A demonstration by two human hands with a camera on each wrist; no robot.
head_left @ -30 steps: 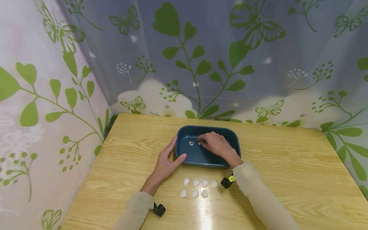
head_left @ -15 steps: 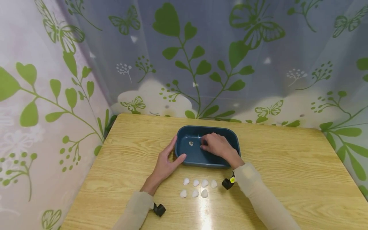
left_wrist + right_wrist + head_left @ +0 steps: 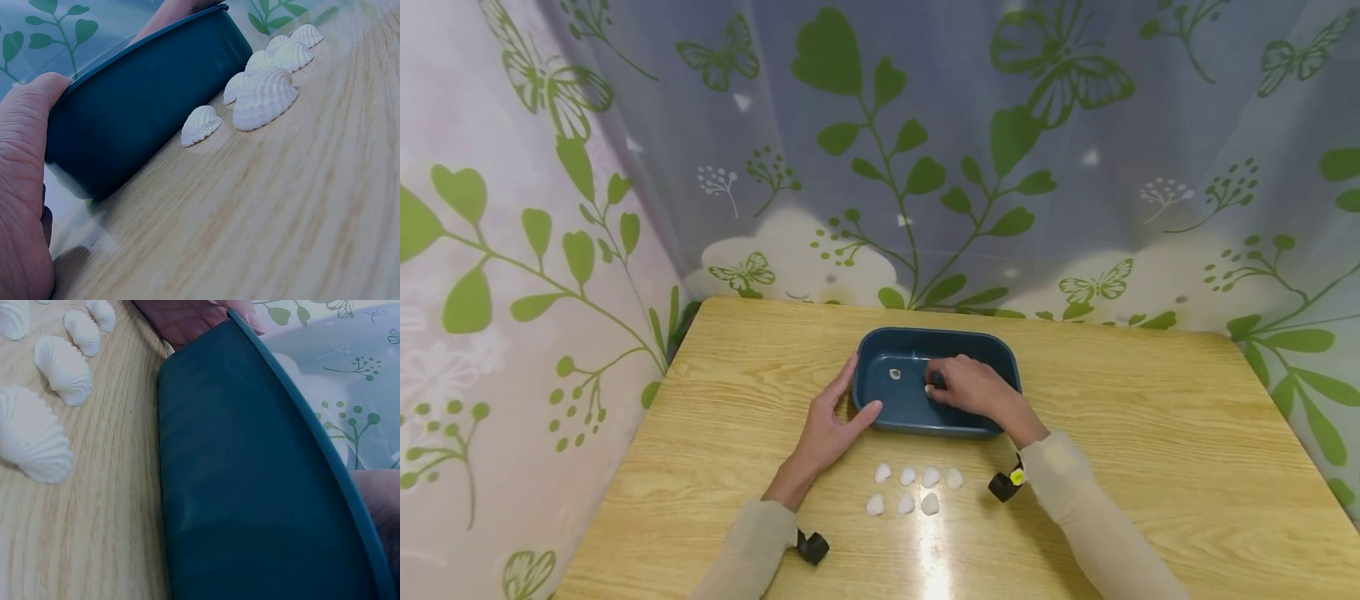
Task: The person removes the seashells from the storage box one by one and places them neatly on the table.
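A dark blue rectangular tub (image 3: 902, 429) stands on the wooden table. My right hand (image 3: 973, 387) reaches inside it, fingers curled, pinching a seashell (image 3: 929, 389) of which only a pale edge shows. One more small shell (image 3: 895, 374) lies on the tub floor, left of those fingers. My left hand (image 3: 826, 429) rests against the tub's left end, fingers long and spread, thumb at the front corner of the rim. On the table in front of the tub, white ribbed seashells (image 3: 265, 100) lie in two rows. The tub wall (image 3: 250, 469) hides most of my right hand in the right wrist view.
The wooden table (image 3: 1150, 417) extends on both sides of the tub. Behind it hangs a curtain (image 3: 760, 100) printed with green leaves and butterflies. A black wrist camera (image 3: 1004, 486) on the right sleeve sits just right of the shell rows.
My right hand has picked up the shell that lay under its fingers and drawn slightly back toward the right and front. The left hand keeps its place at the tub.
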